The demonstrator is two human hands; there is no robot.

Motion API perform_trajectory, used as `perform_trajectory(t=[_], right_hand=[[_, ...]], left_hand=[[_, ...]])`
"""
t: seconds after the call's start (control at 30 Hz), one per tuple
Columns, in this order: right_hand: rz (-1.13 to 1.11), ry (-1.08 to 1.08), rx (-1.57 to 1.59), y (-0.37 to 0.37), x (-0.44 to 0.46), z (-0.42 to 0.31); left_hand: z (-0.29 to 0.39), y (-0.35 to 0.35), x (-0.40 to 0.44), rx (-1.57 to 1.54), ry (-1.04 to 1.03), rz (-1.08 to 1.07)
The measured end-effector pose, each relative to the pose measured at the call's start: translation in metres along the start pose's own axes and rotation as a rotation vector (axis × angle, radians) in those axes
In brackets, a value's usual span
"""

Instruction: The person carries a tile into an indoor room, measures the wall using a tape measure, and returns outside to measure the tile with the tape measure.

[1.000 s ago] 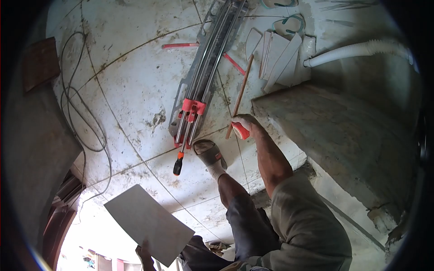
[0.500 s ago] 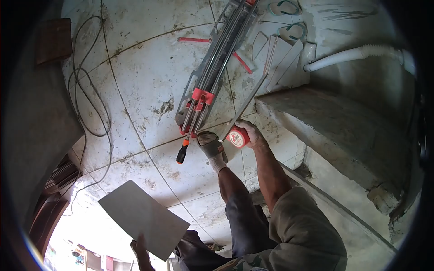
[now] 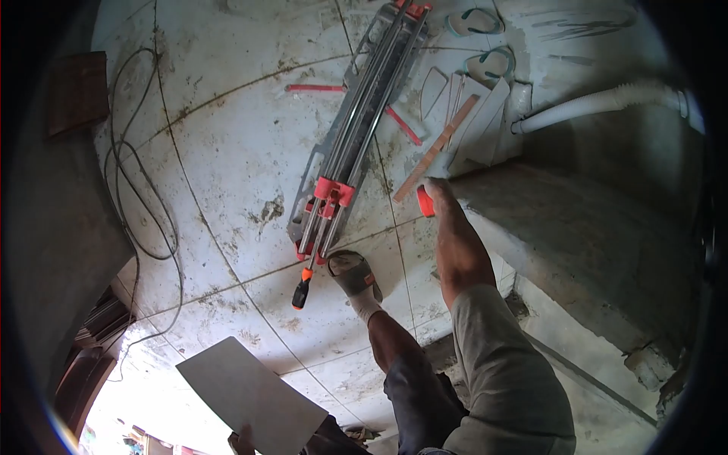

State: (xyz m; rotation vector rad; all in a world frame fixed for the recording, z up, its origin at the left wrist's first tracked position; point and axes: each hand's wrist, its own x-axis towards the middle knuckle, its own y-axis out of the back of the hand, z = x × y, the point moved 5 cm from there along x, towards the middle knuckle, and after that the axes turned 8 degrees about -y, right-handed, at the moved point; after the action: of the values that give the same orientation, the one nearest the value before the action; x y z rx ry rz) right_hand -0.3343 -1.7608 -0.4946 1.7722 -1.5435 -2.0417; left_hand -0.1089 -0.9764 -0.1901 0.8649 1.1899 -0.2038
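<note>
My left hand (image 3: 241, 441), at the bottom edge, grips a pale rectangular tile (image 3: 254, 398) by its lower side; the fingers are partly hidden. Stretched forward over the floor, my right hand (image 3: 435, 186) is closed around a red tape measure (image 3: 426, 202). Just beyond it is a narrow tile strip (image 3: 436, 150) with its brownish face showing, slanting toward several pale tile offcuts (image 3: 483, 114). Whether the right fingers still touch the strip I cannot tell.
A red and grey tile cutter (image 3: 356, 121), its handle black and orange (image 3: 302, 292), lies beyond my sandalled foot (image 3: 353, 274). A cable (image 3: 178, 258) loops at left. A concrete ledge (image 3: 561, 220), white pipe (image 3: 607, 102) and a pair of sandals (image 3: 489, 64) are at right.
My right hand has reached forward with the tape measure. The strip, held grey side up before, now lies farther forward with its brown face showing. The left-hand tile has dropped slightly lower in view.
</note>
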Motion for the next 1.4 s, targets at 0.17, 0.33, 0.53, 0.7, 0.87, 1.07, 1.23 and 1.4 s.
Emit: perform_trajectory(t=[0.17, 0.33, 0.53, 0.7, 0.87, 1.07, 1.23, 1.4], right_hand=[[-0.128, -0.100, -0.113, 0.006, -0.030, 0.028], [-0.813, -0.421, 0.367, 0.013, -0.191, 0.061], [-1.097, -0.357, 0.174, 0.034, -0.421, 0.054], [-0.794, 0.100, -0.214, 0.022, -0.602, 0.040], [-0.449, 0.666, -0.603, -0.027, -0.683, 0.055], [-0.216, 0.666, -1.249, -0.071, -0.862, 0.066], [-0.183, 0.736, -1.495, -0.167, -0.929, 0.072], [-0.410, 0.973, -1.867, -0.356, -0.937, 0.086]], left_hand=[[0.076, -0.029, -0.037, 0.218, -0.006, -0.050], [0.101, -0.009, -0.085, 0.098, -0.077, -0.050], [0.081, 0.074, -0.117, -0.205, -0.237, -0.020], [0.029, 0.187, -0.128, -0.659, -0.422, 0.044], [-0.066, 0.332, -0.134, -0.906, -0.514, 0.083], [-0.199, 0.469, -0.131, -1.008, -0.548, 0.408], [-0.300, 0.533, -0.119, -1.125, -0.421, 0.681], [-0.370, 0.592, -0.113, -1.266, -0.112, 0.992]])
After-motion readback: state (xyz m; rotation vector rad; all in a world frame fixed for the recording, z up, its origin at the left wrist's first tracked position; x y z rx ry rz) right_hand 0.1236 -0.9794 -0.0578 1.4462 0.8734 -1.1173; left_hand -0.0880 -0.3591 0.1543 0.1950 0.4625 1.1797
